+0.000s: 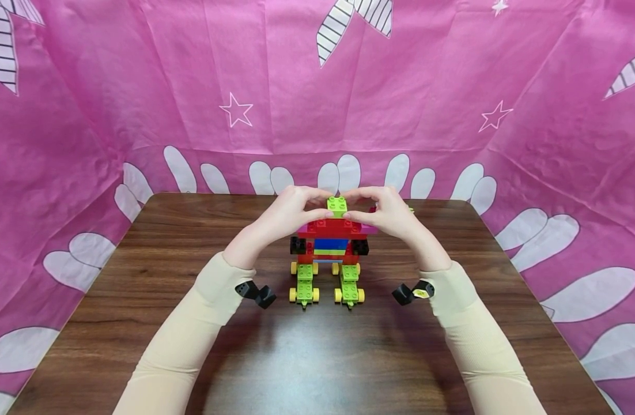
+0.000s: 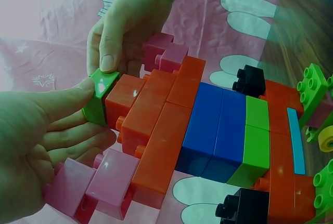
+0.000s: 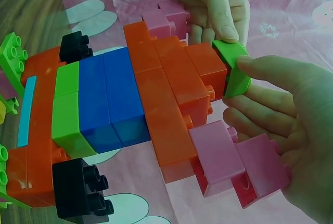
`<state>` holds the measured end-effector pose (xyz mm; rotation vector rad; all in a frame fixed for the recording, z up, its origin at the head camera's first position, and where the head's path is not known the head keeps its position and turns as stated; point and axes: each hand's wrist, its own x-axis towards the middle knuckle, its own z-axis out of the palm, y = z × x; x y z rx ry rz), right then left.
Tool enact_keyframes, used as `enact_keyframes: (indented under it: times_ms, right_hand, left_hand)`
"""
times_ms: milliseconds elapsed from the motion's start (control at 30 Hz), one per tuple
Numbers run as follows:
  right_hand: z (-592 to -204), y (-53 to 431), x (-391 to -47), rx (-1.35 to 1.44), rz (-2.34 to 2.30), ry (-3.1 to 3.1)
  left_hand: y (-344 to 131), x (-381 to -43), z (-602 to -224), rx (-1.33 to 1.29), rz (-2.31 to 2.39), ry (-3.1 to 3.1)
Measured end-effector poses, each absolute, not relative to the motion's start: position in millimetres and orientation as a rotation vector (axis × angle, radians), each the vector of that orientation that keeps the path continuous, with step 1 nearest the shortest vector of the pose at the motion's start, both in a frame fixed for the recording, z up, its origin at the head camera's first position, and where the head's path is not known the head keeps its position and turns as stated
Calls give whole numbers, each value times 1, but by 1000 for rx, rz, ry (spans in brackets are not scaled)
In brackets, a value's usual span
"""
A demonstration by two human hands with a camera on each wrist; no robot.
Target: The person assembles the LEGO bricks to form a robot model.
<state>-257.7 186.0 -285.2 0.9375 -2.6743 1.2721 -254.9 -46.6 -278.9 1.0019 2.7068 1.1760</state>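
A toy figure built of blocks stands upright on the table. At its top is a lime-green building block (image 1: 337, 207), seated on or touching the red block (image 2: 125, 95) below it; which of these I cannot tell. My left hand (image 1: 288, 212) pinches the green block from the left, thumb on its near side. From the right, my right hand (image 1: 389, 213) pinches the same block. Below come wider red blocks (image 3: 169, 107), blue blocks (image 1: 330, 244) and a lime-green layer (image 3: 70, 122). Pink blocks (image 3: 216, 154) jut out at both sides beneath the hands.
Black blocks (image 1: 360, 246) stick out at the figure's sides. Its feet are two lime-green wheeled bases (image 1: 304, 288) with yellow wheels (image 1: 361, 295). The brown wooden table (image 1: 157, 276) ends at a pink cloth backdrop (image 1: 307, 86). A dark wrist camera (image 1: 256, 294) hangs from each sleeve.
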Motion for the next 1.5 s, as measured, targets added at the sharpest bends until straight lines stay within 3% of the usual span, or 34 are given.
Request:
enact_keyframes:
  times_ms: [1500]
  right_hand:
    - [-279, 183, -256, 997, 1196, -2733]
  left_hand:
    - [-45, -255, -269, 963, 1039, 2687]
